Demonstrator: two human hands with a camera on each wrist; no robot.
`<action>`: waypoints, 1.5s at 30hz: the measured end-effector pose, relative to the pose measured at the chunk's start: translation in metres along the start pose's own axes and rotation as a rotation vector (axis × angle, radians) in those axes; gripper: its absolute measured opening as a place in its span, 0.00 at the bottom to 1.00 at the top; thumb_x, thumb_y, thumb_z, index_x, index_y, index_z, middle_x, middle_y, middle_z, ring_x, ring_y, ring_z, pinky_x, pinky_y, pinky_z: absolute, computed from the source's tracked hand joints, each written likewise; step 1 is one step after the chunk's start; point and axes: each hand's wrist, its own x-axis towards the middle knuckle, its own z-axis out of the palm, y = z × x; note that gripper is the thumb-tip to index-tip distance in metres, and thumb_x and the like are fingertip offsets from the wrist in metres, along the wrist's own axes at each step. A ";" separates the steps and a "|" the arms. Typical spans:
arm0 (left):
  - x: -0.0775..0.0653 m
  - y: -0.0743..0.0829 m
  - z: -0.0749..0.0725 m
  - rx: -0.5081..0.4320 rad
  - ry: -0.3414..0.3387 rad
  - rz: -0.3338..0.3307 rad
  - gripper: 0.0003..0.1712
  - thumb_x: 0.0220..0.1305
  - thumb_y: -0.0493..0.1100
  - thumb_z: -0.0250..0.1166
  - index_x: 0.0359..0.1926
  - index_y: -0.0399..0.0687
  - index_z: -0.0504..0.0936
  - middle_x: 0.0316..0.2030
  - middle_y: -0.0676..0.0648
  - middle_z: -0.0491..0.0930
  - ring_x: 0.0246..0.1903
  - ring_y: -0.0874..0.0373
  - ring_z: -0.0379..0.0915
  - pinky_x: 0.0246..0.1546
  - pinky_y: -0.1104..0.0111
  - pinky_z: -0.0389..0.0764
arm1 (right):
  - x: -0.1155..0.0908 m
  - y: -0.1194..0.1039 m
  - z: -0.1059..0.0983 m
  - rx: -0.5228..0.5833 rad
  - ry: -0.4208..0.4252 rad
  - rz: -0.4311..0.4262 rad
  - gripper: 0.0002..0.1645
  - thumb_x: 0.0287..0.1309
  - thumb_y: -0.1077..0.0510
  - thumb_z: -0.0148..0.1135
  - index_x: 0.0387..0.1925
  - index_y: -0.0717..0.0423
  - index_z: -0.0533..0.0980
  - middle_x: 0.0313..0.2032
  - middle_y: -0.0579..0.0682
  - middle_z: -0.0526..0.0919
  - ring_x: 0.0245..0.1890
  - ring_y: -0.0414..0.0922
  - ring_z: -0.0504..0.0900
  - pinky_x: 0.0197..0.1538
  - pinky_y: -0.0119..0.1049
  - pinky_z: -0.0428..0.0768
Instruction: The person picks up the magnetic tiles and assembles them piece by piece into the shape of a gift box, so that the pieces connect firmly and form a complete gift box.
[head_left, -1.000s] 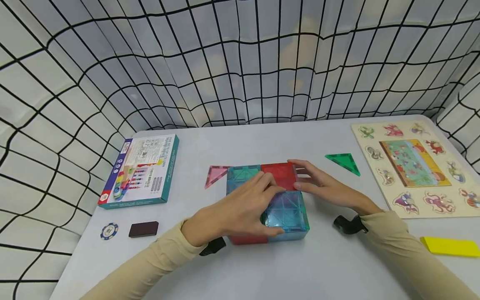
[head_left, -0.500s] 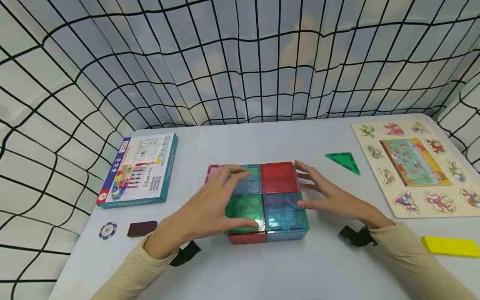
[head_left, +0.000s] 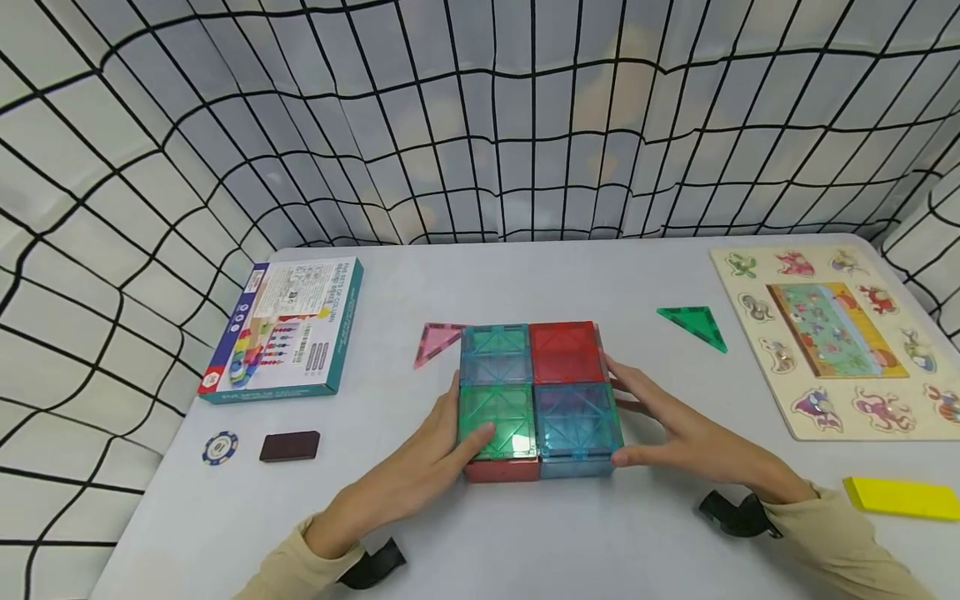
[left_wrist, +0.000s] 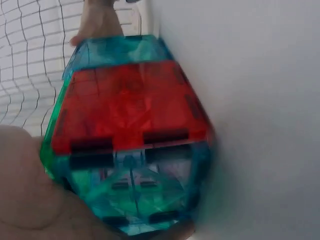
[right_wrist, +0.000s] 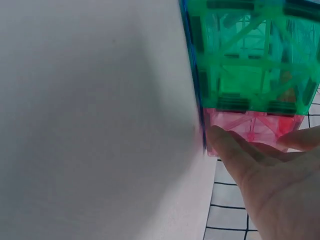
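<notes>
A low block of four see-through magnetic tile cubes [head_left: 574, 421] sits on the table, its top teal, red, green and blue. My left hand [head_left: 408, 483] grips its left side, thumb over the green top tile [head_left: 495, 417] and fingers along the side wall. In the left wrist view a red side tile [left_wrist: 130, 105] faces the camera above that hand. My right hand [head_left: 678, 429] rests at the right side, fingers along the wall and thumb by the front corner. The right wrist view shows its extended fingers by a pink tile [right_wrist: 250, 122] below a green one [right_wrist: 245, 70].
A pink triangle tile [head_left: 437, 342] lies behind the block's left corner, a green triangle tile [head_left: 693, 326] farther right. At left are a boxed toy [head_left: 288, 325], a poker chip [head_left: 220, 448] and a dark brown block [head_left: 289, 446]. At right are a puzzle board [head_left: 757, 358] and yellow block [head_left: 900, 498].
My left hand has drawn back from over the top tiles to the block's left side, uncovering the top. My right hand has slid toward the front along the right side.
</notes>
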 end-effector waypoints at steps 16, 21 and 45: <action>0.005 0.024 0.008 0.055 0.115 -0.118 0.62 0.75 0.69 0.55 0.82 0.37 0.30 0.82 0.35 0.44 0.81 0.41 0.41 0.77 0.42 0.52 | -0.002 -0.002 0.007 -0.060 0.045 -0.071 0.65 0.62 0.59 0.74 0.85 0.48 0.39 0.78 0.65 0.54 0.71 0.70 0.66 0.64 0.66 0.72; 0.003 0.027 0.007 0.091 0.141 -0.133 0.62 0.75 0.70 0.55 0.82 0.35 0.32 0.81 0.34 0.46 0.80 0.41 0.44 0.77 0.43 0.52 | -0.006 -0.009 0.011 -0.145 0.090 -0.067 0.60 0.65 0.57 0.73 0.85 0.49 0.44 0.75 0.57 0.61 0.69 0.63 0.71 0.64 0.61 0.76; 0.020 0.045 0.026 0.701 0.157 0.481 0.36 0.77 0.59 0.60 0.72 0.38 0.74 0.74 0.39 0.66 0.75 0.45 0.60 0.77 0.48 0.58 | -0.013 -0.025 0.013 -0.276 0.283 -0.194 0.43 0.55 0.62 0.80 0.72 0.55 0.72 0.64 0.51 0.74 0.61 0.45 0.77 0.53 0.39 0.86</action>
